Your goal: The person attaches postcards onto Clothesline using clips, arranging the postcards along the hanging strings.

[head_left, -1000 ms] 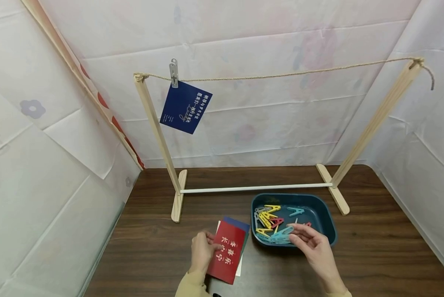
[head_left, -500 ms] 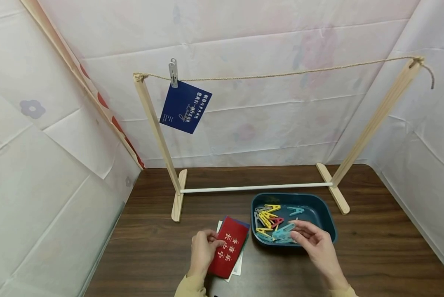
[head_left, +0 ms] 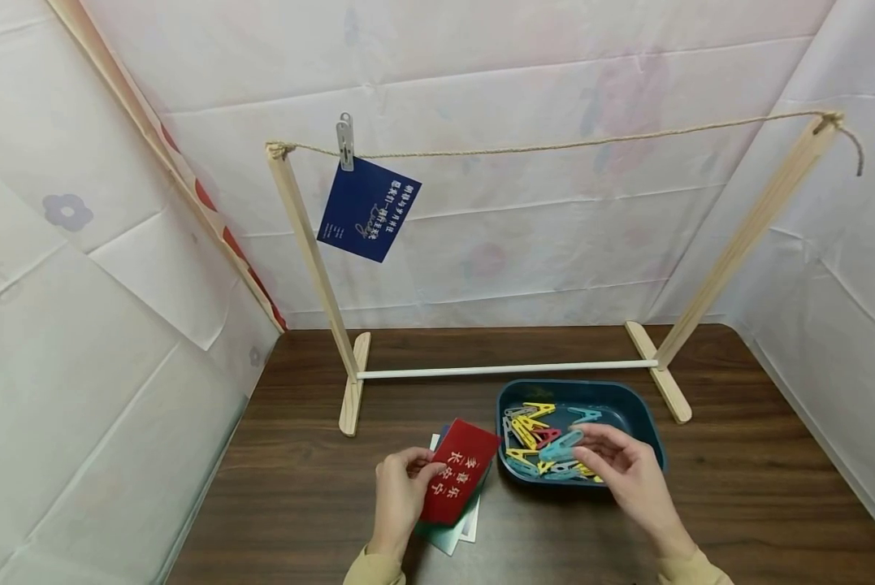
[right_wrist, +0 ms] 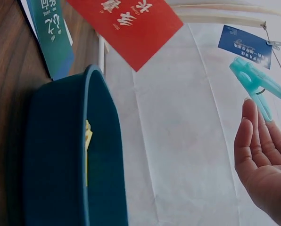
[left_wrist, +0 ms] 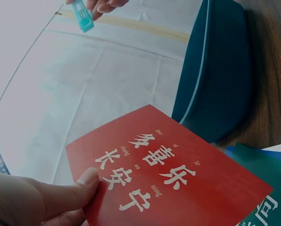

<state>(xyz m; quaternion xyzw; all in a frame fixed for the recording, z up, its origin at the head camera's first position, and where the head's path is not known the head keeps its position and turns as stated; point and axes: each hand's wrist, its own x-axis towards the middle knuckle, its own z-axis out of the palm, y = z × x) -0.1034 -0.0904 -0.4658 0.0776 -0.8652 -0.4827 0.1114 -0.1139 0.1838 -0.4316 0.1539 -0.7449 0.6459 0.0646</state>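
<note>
In the head view my left hand (head_left: 399, 497) pinches a red card (head_left: 463, 467) with white lettering, thumb on its face. The card is raised above several other cards on the table, among them a green card (left_wrist: 251, 167) and a white-edged one. Over the blue bin (head_left: 616, 388), my right hand (head_left: 633, 479) holds a teal clothespin (right_wrist: 253, 77) between thumb and fingertips. The right wrist view shows the clothespin's handle ends in the hand and its nose pointing away. Inside the bin lie several yellow, red, grey and teal clothespins (head_left: 528, 431).
A wooden stand (head_left: 311, 260) carries a rope (head_left: 525, 151) between two posts, with a white rod (head_left: 503, 371) low down. At the rope's left end, a grey clothespin (head_left: 345, 143) holds a dark blue card (head_left: 370, 210). White printed sheets surround the table (head_left: 291, 455).
My left hand has lifted the red card off the other cards, shifting it up and right. My right hand has raised the teal clothespin clear of the others in the bin.
</note>
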